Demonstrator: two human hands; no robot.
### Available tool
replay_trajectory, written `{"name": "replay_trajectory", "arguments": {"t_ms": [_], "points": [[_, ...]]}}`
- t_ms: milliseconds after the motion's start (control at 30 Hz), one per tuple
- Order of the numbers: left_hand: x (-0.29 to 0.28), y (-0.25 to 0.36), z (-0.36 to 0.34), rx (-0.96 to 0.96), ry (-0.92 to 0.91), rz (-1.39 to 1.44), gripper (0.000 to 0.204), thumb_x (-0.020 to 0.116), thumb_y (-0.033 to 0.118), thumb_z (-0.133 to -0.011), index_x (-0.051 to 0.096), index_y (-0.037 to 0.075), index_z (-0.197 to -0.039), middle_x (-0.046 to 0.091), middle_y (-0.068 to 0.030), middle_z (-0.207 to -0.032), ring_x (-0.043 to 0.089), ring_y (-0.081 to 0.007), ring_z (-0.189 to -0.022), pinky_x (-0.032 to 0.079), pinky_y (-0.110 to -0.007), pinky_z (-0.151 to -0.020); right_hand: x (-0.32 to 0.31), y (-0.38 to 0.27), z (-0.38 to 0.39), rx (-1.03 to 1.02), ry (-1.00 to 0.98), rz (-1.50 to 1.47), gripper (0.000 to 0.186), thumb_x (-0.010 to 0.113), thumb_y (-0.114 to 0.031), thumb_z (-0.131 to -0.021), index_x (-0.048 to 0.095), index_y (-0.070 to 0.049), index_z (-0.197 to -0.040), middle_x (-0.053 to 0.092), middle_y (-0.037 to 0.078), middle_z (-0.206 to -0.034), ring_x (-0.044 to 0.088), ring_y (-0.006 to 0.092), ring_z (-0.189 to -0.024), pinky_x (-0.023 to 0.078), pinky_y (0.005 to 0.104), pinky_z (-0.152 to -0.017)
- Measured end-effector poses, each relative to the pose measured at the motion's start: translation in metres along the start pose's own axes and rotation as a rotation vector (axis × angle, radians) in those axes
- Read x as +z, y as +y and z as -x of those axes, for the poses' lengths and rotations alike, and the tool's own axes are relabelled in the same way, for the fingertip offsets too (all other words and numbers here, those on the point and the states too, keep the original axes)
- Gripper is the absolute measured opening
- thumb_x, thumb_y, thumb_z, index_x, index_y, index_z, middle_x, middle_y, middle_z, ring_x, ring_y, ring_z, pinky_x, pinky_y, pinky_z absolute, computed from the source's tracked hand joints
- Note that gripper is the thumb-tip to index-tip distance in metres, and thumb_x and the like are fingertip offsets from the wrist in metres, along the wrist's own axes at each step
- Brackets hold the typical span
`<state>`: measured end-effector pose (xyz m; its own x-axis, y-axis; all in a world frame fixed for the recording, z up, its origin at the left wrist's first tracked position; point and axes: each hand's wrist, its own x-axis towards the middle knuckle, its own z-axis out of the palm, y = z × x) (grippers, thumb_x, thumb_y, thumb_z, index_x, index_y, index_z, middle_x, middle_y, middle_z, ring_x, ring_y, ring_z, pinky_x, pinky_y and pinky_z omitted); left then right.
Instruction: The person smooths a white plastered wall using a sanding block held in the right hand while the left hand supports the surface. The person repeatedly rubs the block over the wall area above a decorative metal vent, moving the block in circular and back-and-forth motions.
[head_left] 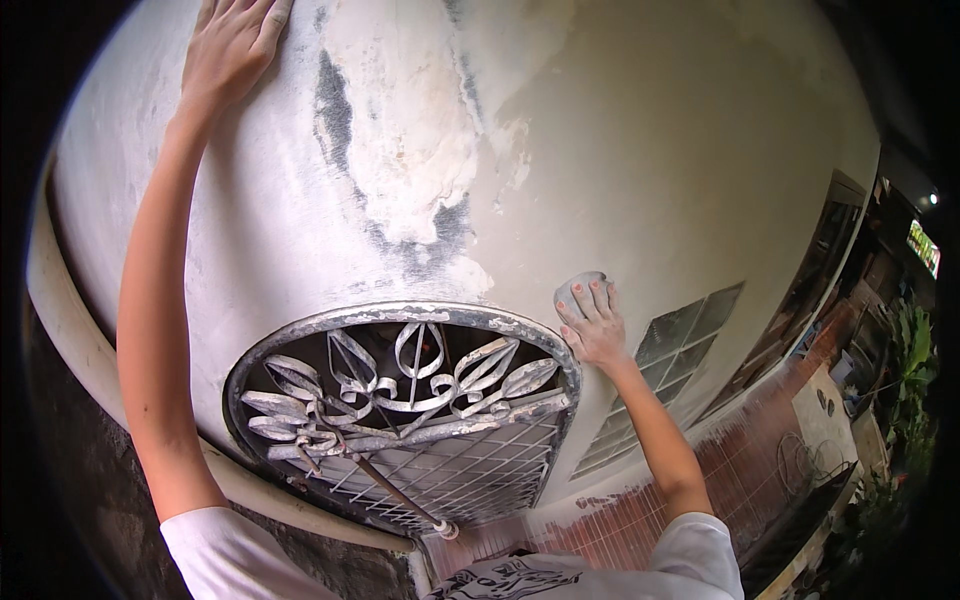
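Note:
My left hand (228, 52) is raised high at the upper left and lies flat against the white wall (250, 200), its fingertips cut off by the picture's edge. Nothing shows in it. Lower and to the right, my right hand (597, 325) is dusted with pale powder. Its fingers press a grey, rounded piece of sandpaper (583, 279) to the wall, right of the arched window's frame (400, 311). Between the hands runs a rough patch (405, 130) of white filler with dark grey bare spots around it.
Scrolled metal grillwork (420, 385) fills the arched opening, and a brown pole (400, 492) slants below it. Farther right are a paned window (680, 340) and a dark doorway (800, 280). Reddish tiled floor (740, 480), a coiled cable (800, 460) and green plants (910, 360) lie beyond.

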<state>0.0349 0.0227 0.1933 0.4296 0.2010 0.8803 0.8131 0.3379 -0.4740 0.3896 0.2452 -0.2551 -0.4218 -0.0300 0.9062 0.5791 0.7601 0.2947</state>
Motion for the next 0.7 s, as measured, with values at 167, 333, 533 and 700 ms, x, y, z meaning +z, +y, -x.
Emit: {"name": "replay_trajectory", "arguments": {"t_ms": [167, 333, 533, 700], "points": [[-0.005, 0.002, 0.001, -0.007, -0.023, 0.007, 0.052, 0.04, 0.025, -0.099, 0.05, 0.019, -0.149, 0.036, -0.0105, -0.162, 0.027, -0.0355, -0.151, 0.016, -0.053, -0.124, -0.016, -0.015, -0.15, -0.084, 0.027, 0.063, 0.05, 0.055, -0.041, -0.095, 0.056, -0.032, -0.144, 0.039, 0.004, -0.161, 0.027, 0.0312, -0.152, 0.017, 0.0545, -0.124], [-0.01, 0.006, 0.002, -0.037, -0.003, 0.022, 0.052, 0.041, 0.026, -0.098, 0.05, 0.02, -0.149, 0.036, -0.0112, -0.162, 0.028, -0.0364, -0.151, 0.017, -0.053, -0.124, -0.051, 0.01, -0.29, 0.02, 0.215, 0.066, 0.054, 0.051, -0.044, -0.099, 0.047, -0.032, -0.151, 0.035, 0.003, -0.163, 0.029, 0.0306, -0.151, 0.02, 0.0524, -0.124], [-0.014, 0.013, 0.005, -0.075, 0.016, 0.054, 0.051, 0.043, 0.026, -0.098, 0.053, 0.02, -0.147, 0.039, -0.0116, -0.16, 0.03, -0.0372, -0.15, 0.018, -0.052, -0.124, -0.061, 0.044, -0.33, 0.284, 0.423, 0.044, 0.057, 0.047, -0.042, -0.101, 0.042, -0.023, -0.155, 0.029, 0.012, -0.165, 0.027, 0.0378, -0.15, 0.018, 0.0547, -0.123], [-0.01, 0.007, 0.005, -0.046, 0.019, 0.037, 0.051, 0.045, 0.025, -0.098, 0.051, 0.018, -0.148, 0.038, -0.0114, -0.161, 0.03, -0.0367, -0.15, 0.018, -0.053, -0.124, -0.044, -0.019, -0.237, 0.023, 0.05, 0.097, 0.059, 0.048, -0.045, -0.099, 0.047, -0.021, -0.152, 0.032, 0.013, -0.164, 0.026, 0.0354, -0.152, 0.015, 0.0534, -0.124]]}}
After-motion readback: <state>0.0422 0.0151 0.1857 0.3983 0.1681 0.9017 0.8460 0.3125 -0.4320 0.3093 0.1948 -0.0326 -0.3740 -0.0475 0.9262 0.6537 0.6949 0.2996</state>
